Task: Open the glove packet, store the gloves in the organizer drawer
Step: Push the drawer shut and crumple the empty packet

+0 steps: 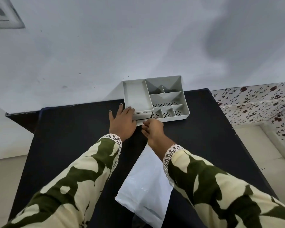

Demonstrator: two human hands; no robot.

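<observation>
So in the head view, a black table [64, 137] is seen running up to a pale wall [105, 46], and a white organizer [169, 97] is parked at the table's far edge, roughly 12 o'clock from the hands. Its top is split into open compartments, several with perforated floors, plus one long plain tray on the left side. Under that tray, stacked drawers [142, 116] are visible on the front face, and the lowest one looks to be pulled out a little, though how far can't really be told. The left hand [123, 122] is laid flat against the organizer's front left corner with fingers spread and relaxed, nothing gripped, fingertips touching the tray edge. The right hand [153, 129] is held just at 3 o'clock of the left one, fingers curled in toward the drawer front; whether a handle is actually pinched can't be told, since the knuckles hide it. The glove packet [145, 191], a white plastic pouch, is lying flat on the table at 6 o'clock, between the two patterned sleeves [76, 178], partly tucked under the right forearm. A floral-printed surface [253, 106] is seen off at 3 o'clock.
</observation>
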